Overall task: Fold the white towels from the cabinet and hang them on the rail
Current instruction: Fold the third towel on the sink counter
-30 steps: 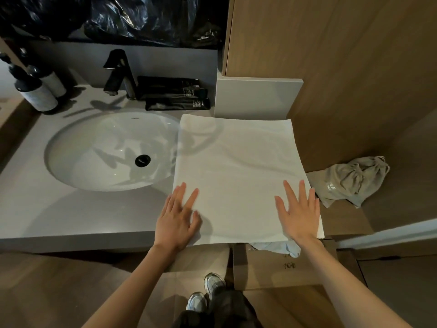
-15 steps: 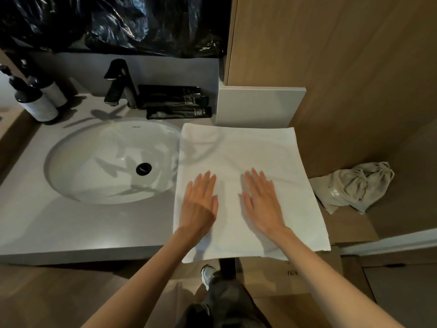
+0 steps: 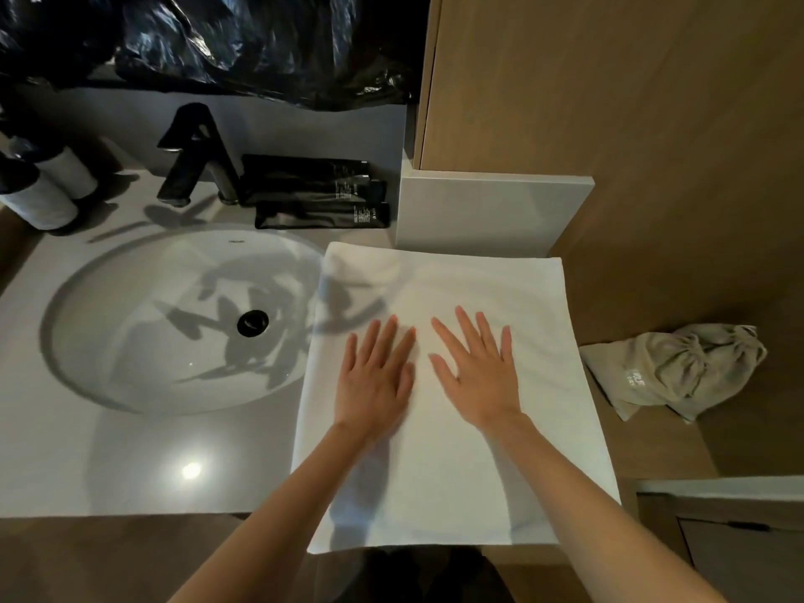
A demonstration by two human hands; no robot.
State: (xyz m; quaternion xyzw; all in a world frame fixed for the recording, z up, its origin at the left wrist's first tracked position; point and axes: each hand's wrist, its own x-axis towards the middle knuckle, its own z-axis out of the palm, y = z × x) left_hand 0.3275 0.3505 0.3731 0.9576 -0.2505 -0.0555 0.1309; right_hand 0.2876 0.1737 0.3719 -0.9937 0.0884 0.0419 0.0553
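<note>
Observed towel (image 3: 457, 463) white, smooth, folded square, flat on desk (image 3: 130, 463) beneath fingers (image 3: 467, 330). Noted left hand (image 3: 376, 380) and right hand (image 3: 478, 376) side by side, fingers straight, spread wide, pressing down, gripping nothing.

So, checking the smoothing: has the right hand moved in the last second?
Yes. The right hand slid left, from the right edge of the white towel to its middle.
</note>
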